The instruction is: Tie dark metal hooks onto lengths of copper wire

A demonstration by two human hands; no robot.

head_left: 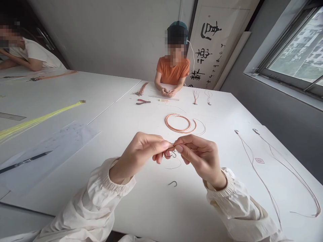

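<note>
My left hand [143,149] and my right hand [199,153] meet above the white table [141,201], fingertips pinched together on a thin wire [174,155] that hangs in small curls between them. A small bent hook of wire [173,183] lies on the table just below my hands. A curved strand of wire [174,166] lies under them. Beyond my hands sits a coil of copper wire [180,122].
Two long wire strands with end hooks [262,181] lie on the right. Red-handled pliers [143,101] and wire bundles lie near a person in an orange shirt [173,72] across the table. Yellow cords [37,119], a pen on paper [25,162] and another person are on the left.
</note>
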